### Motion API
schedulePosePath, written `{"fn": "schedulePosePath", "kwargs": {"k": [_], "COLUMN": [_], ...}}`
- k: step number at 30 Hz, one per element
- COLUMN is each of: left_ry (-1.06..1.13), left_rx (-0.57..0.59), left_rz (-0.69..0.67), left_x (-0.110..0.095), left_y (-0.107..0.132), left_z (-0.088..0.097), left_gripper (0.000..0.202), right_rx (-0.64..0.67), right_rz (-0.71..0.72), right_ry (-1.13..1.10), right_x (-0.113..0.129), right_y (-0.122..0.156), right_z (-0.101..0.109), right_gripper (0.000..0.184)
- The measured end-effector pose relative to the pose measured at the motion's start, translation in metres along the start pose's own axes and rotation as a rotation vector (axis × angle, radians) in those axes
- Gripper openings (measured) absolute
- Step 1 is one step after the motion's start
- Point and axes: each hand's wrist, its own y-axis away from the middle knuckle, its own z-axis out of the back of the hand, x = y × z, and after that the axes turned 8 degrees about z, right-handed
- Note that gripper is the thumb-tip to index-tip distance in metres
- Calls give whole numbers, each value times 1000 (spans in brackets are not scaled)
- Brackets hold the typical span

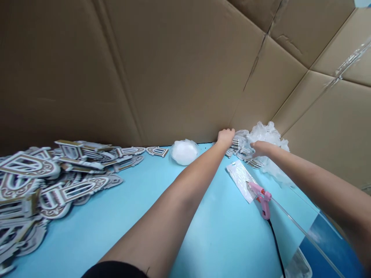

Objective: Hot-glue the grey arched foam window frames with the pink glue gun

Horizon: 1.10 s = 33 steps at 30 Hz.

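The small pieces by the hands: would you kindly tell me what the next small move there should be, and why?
Probably the right hand should lift one of the small pieces clear, since it is right by them and they lie bunched against crumpled plastic. The left hand is close beside them too, so it could steady the rest.

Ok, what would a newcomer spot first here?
The big heap of arched window-shaped cutouts on the left of the blue table stands out first. A pink hot glue gun lies at right, and the left hand and right hand reach toward small cutouts at the far edge.
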Motion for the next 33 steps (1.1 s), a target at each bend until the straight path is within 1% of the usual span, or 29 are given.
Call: {"fn": "schedulePosePath", "kwargs": {"k": [3,6,9,11,14,16,18,19,21,23,24,25,26,27,28,29,31,33], "left_ry": [27,51,70,79,100,130,173,194,227,265,315,385,471,554,613,652,682,677], "left_rx": [-18,-14,-6,0,-11,-52,-116,-154,-222,-297,-357,-430,-506,-567,-604,-599,-564,-551], "left_rz": [36,31,16,15,23,30,20,18,21,40,53,66,81,99,126,163,258,317], "left_x": [1,0,1,3,8,14,22,27,39,53,59,66,72,77,82,85,90,93], "left_y": [7,12,17,22,37,55,76,89,115,144,161,178,196,214,232,249,282,311], "left_z": [0,1,9,20,46,65,83,92,107,118,123,126,128,127,125,120,106,87], "left_gripper": [39,39,37,34,28,23,13,13,15,20,23,25,27,29,31,32,33,30], "right_rx": [13,-23,-48,-42,-38,-48,-77,-100,-182,-317,-384,-412,-394,-365,-328,-293,-264,-269], "right_rz": [9,20,19,6,-28,-44,-67,-82,-75,2,64,166,241,319,409,493,644,774], "right_ry": [45,73,71,51,4,-30,-92,-141,-211,-293,-353,-418,-444,-459,-475,-489,-519,-563], "right_x": [3,12,26,36,54,69,88,99,124,153,170,187,205,222,239,253,277,290], "right_y": [0,-2,-2,1,11,19,28,32,42,56,64,73,81,88,94,99,103,102], "right_z": [32,60,83,97,115,124,129,129,126,115,106,94,81,65,49,33,2,-22], "right_gripper": [42,47,46,37,20,14,15,15,20,23,23,21,20,18,15,12,11,34]}}
